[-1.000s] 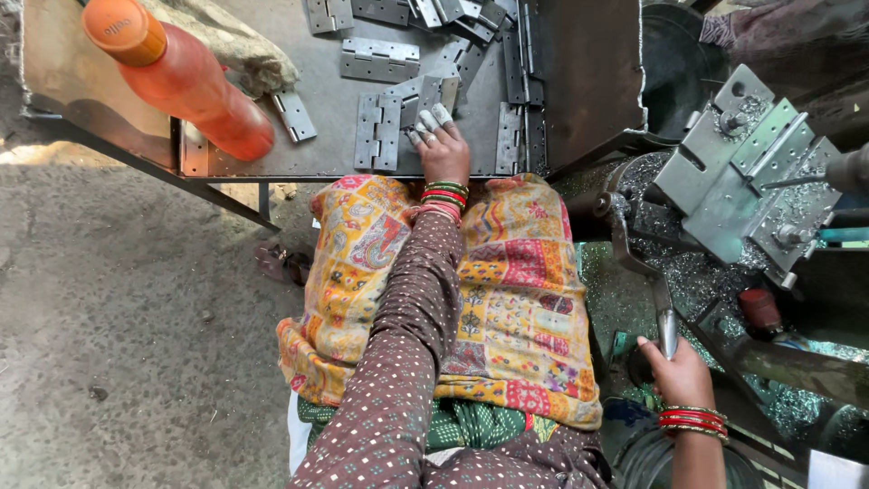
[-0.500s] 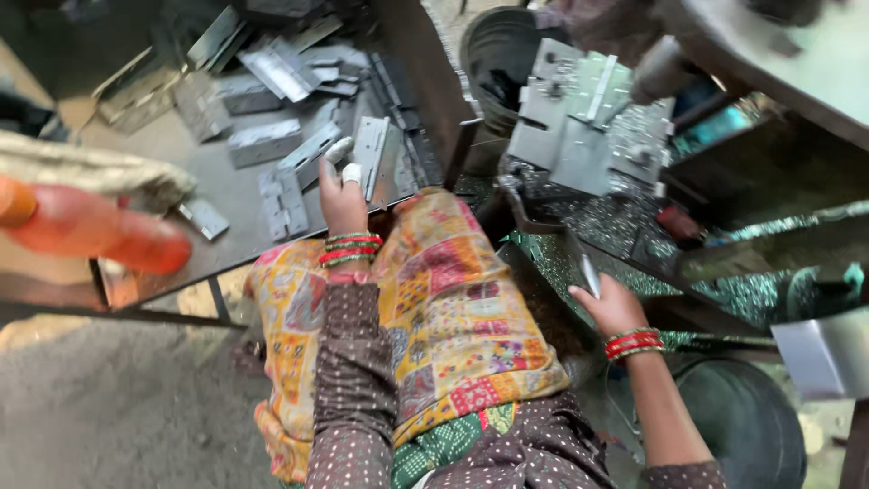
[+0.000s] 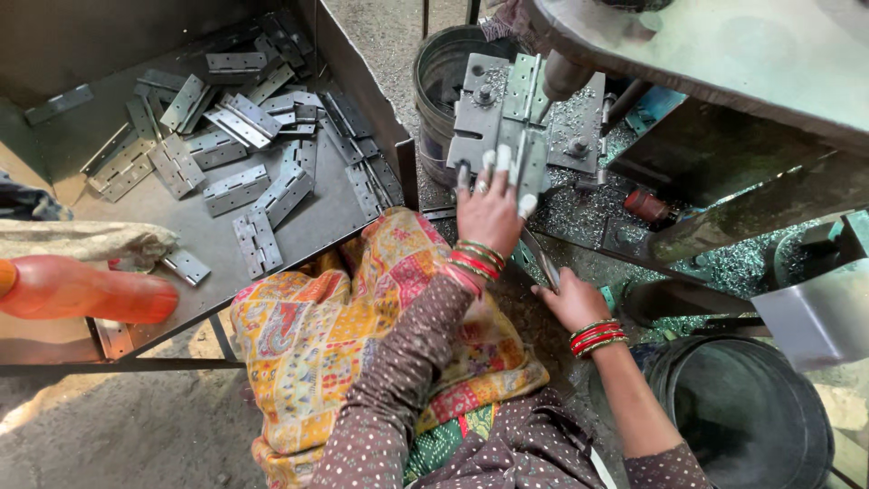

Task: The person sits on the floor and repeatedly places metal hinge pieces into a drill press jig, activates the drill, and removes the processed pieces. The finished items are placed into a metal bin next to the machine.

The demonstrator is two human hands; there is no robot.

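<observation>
My left hand (image 3: 489,213), with white caps on its fingertips and red and green bangles at the wrist, reaches up to the grey metal fixture (image 3: 478,122) of a machine. It presses a steel hinge (image 3: 528,158) upright against that fixture. Lower down and to the right, my right hand (image 3: 572,301) is closed on a thin metal lever (image 3: 541,258). A dark metal tray (image 3: 213,243) on the left holds several loose steel hinges (image 3: 237,136). A patterned yellow cloth (image 3: 344,335) covers my lap.
An orange plastic bottle (image 3: 86,290) lies at the tray's near left edge beside a rag (image 3: 81,240). A dark bucket (image 3: 444,68) stands behind the fixture. A black tub (image 3: 747,412) sits at the lower right. Metal shavings (image 3: 579,213) cover the machine bed.
My left hand left the hinge tray and moved right to the machine fixture with a hinge. My right hand stayed on the lever. The camera swung right.
</observation>
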